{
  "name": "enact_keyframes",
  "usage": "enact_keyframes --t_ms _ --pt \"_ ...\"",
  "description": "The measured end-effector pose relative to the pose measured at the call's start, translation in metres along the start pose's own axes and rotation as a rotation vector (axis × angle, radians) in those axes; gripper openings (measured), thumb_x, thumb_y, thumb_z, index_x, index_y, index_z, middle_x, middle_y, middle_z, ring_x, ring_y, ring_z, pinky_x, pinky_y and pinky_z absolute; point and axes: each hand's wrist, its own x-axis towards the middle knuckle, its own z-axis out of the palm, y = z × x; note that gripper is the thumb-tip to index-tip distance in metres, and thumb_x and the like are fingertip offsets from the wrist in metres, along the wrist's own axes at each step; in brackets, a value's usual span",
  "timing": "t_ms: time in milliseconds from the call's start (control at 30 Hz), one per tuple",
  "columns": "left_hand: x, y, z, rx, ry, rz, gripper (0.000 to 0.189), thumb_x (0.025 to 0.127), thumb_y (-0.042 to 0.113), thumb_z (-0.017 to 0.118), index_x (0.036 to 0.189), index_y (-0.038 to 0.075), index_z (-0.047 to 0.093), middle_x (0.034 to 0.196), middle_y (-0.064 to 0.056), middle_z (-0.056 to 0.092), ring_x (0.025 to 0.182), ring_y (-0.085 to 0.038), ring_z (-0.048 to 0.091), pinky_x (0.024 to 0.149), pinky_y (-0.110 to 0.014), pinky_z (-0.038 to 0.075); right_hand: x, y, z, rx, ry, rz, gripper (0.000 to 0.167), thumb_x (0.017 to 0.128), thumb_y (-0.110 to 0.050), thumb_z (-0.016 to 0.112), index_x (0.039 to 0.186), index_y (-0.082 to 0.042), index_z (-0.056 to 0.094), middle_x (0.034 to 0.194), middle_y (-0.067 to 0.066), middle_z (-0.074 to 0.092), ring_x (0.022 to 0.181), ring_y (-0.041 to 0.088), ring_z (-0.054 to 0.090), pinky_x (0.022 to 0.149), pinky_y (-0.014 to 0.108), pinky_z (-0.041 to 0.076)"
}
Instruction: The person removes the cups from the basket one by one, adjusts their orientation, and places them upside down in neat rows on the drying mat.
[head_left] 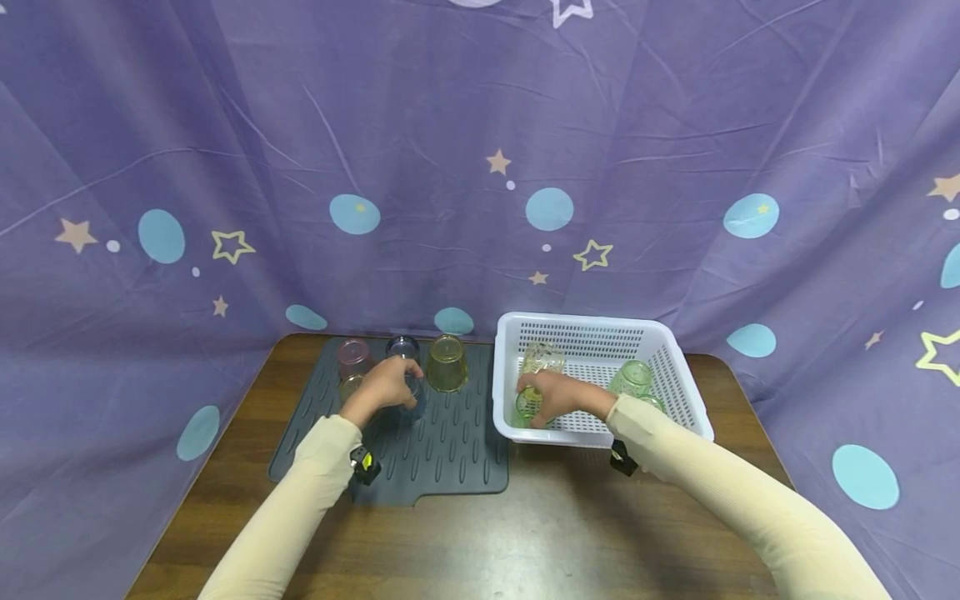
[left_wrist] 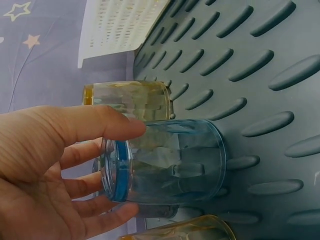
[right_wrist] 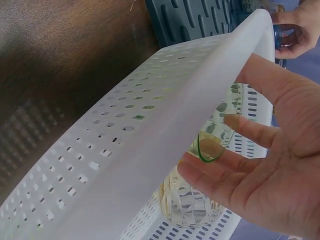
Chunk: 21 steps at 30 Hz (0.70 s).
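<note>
My left hand (head_left: 388, 385) holds an upside-down blue glass (left_wrist: 172, 162) by its base end, thumb on one side and fingers on the other. The glass stands rim down on the grey ridged drying mat (head_left: 457, 467). Inside the white basket (head_left: 682, 367), my right hand (head_left: 557, 396) has its thumb and fingers around a green-rimmed glass (right_wrist: 212, 140) at the basket's left end. Part of that glass is hidden behind the basket rim and fingers. A patterned clear, yellowish glass (head_left: 543, 357) lies right beside it.
Around my left hand stand a pink glass (head_left: 354, 354), a dark blue glass (head_left: 402, 345), a yellow glass (head_left: 447, 367) and an amber glass (head_left: 348, 387). Two green glasses, one (head_left: 632, 377) in front, sit at the basket's right side. A purple curtain (head_left: 420, 167) hangs behind the wooden table (head_left: 540, 533).
</note>
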Motion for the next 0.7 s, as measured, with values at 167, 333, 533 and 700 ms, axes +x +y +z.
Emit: enact_keyframes --t_ms 167,333,533,700 --pt "-0.003 0.002 -0.001 -0.030 0.007 0.005 0.054 0.066 0.005 0.085 0.118 0.006 0.071 0.130 -0.019 0.067 0.116 -0.039 0.064 0.094 -0.053 0.054 -0.002 0.007 0.003 0.039 0.030 -0.026 0.069 0.070 -0.009 0.087 0.132 0.003 0.058 0.129 0.020 0.065 0.115 0.035 0.063 0.094 0.041 0.055" --pt "-0.004 0.002 -0.002 -0.064 0.028 0.040 0.052 0.067 0.005 0.083 0.118 0.003 0.070 0.126 -0.021 0.068 0.114 -0.039 0.064 0.095 -0.053 0.054 -0.010 0.016 0.003 0.086 0.074 -0.050 0.069 0.068 -0.009 0.087 0.130 0.004 0.060 0.132 0.023 0.063 0.115 0.036 0.062 0.093 0.039 0.054" --pt "-0.004 0.004 -0.006 -0.087 0.052 0.077 0.048 0.069 0.008 0.082 0.115 0.002 0.070 0.123 -0.023 0.068 0.117 -0.039 0.063 0.100 -0.054 0.052 -0.020 0.023 -0.006 0.239 0.126 -0.023 0.071 0.068 -0.011 0.087 0.131 0.002 0.059 0.124 0.028 0.063 0.114 0.044 0.060 0.085 0.038 0.055" --pt "-0.005 0.009 -0.010 -0.115 0.053 0.062 0.048 0.073 0.011 0.083 0.119 0.005 0.069 0.129 -0.024 0.065 0.122 -0.041 0.060 0.102 -0.055 0.050 -0.030 0.029 -0.016 0.355 0.189 -0.008 0.071 0.072 -0.011 0.085 0.135 0.001 0.056 0.125 0.033 0.058 0.115 0.051 0.058 0.086 0.043 0.058"
